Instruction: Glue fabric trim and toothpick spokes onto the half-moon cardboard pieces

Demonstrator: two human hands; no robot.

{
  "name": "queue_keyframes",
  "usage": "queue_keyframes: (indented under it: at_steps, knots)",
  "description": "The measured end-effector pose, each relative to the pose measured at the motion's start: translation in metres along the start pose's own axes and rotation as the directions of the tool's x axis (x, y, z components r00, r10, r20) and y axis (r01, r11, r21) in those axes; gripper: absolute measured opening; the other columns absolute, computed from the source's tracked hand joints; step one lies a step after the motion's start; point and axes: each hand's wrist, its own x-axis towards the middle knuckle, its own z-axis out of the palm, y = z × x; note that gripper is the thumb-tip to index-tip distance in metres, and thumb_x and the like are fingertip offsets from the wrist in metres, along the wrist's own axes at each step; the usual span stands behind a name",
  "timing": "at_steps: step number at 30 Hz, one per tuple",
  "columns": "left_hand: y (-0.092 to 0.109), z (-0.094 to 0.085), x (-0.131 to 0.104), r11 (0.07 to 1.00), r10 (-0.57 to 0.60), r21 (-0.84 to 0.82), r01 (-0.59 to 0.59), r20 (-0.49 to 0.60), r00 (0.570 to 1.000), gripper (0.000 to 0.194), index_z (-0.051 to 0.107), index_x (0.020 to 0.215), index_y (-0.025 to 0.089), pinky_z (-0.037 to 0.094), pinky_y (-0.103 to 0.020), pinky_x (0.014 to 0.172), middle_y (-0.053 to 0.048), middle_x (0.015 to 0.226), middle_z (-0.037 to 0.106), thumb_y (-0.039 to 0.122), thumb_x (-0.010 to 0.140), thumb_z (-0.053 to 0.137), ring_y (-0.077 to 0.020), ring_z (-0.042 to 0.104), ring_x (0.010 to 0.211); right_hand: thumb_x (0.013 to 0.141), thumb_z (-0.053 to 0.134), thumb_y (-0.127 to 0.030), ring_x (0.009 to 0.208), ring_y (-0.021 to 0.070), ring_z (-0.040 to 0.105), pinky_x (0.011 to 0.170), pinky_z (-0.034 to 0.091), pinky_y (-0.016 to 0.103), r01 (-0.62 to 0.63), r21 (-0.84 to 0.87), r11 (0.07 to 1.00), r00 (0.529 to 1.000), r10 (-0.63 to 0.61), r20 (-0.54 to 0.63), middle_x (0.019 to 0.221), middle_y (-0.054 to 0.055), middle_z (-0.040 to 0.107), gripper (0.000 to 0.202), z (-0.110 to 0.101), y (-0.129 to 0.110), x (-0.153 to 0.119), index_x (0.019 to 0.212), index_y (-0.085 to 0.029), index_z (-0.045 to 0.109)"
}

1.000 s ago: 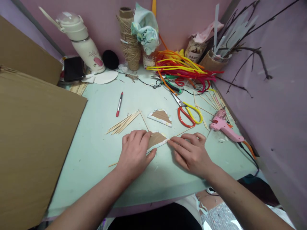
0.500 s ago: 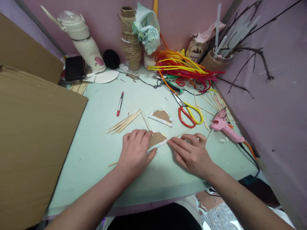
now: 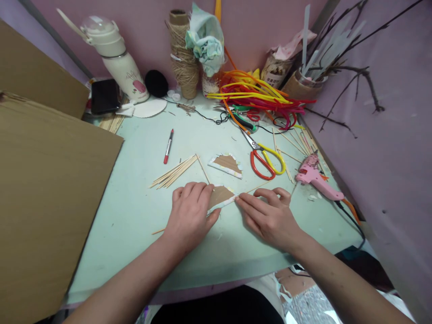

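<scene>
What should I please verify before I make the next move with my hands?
1. Left hand on the pale-edged cardboard piece: ok.
2. Right hand fingertips at that piece's right corner: ok.
3. Scissors apart from both hands: ok.
4. Pink glue gun apart from both hands: ok.
5. Glue gun heated: cannot tell.
6. Loose sticks put away: not ok, a pile lies beyond the left hand.

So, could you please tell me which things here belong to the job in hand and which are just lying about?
Probably the job:
cardboard piece touched by left hand and right hand
second cardboard piece
thin sticks
glue gun

Apparently just lying about:
bottle
twine roll
bare branches
</scene>
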Motion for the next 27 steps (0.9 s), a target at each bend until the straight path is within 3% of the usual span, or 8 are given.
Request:
queue_keyframes:
  at_steps: [5,10,15,21,27]
  knots:
    - [0.000,0.000,-0.001,1.000,-0.006,-0.006,0.006,0.004,1.000,0.039,0.056,0.121,0.015,0.035,-0.042,0.087,-0.009,0.114,0.066,0.030,0.086,0.065,-0.0276,0.056,0.107,0.090,0.060,-0.019,0.095,0.0238,0.057,0.083,0.031,0.044,-0.062,0.038,0.997,0.996,0.065,-0.061,0.107,0.005,0.076,0.027,-0.008,0.005,-0.003,0.117,-0.019,0.064]
    - [-0.001,0.000,-0.002,1.000,-0.017,-0.014,0.016,-0.023,1.000,0.037,0.056,0.120,0.016,0.035,-0.042,0.088,-0.010,0.113,0.066,0.028,0.085,0.064,-0.0275,0.057,0.107,0.088,0.063,-0.019,0.093,0.0255,0.058,0.083,0.031,0.045,-0.173,0.015,0.985,0.982,0.174,-0.072,0.097,0.006,0.076,0.020,-0.008,0.009,-0.006,0.107,-0.019,0.065]
    - [-0.002,0.002,-0.002,0.999,-0.050,0.016,0.051,-0.066,0.997,0.036,0.056,0.119,0.016,0.036,-0.042,0.086,-0.011,0.112,0.067,0.031,0.086,0.063,-0.0290,0.057,0.106,0.087,0.063,-0.018,0.092,0.0248,0.057,0.083,0.030,0.044,-0.177,0.022,0.984,0.981,0.178,-0.074,0.095,0.005,0.075,0.017,-0.006,0.007,-0.005,0.104,-0.020,0.065]
    - [0.001,0.001,-0.001,0.997,-0.071,0.040,0.072,-0.036,0.997,0.036,0.056,0.120,0.015,0.037,-0.043,0.085,-0.013,0.113,0.067,0.033,0.089,0.060,-0.0299,0.058,0.106,0.088,0.064,-0.022,0.094,0.0248,0.057,0.084,0.029,0.044,-0.178,0.037,0.983,0.983,0.180,-0.037,0.098,0.005,0.075,0.020,-0.007,0.007,-0.003,0.108,-0.021,0.067]
    - [0.002,0.000,-0.001,0.997,-0.064,0.044,0.066,-0.039,0.997,0.038,0.057,0.121,0.014,0.037,-0.043,0.085,-0.012,0.112,0.067,0.033,0.088,0.063,-0.0300,0.058,0.106,0.091,0.059,-0.023,0.099,0.0248,0.056,0.087,0.029,0.044,-0.107,0.031,0.994,0.994,0.106,0.038,0.108,0.005,0.074,0.024,-0.005,0.004,0.005,0.113,-0.021,0.067]
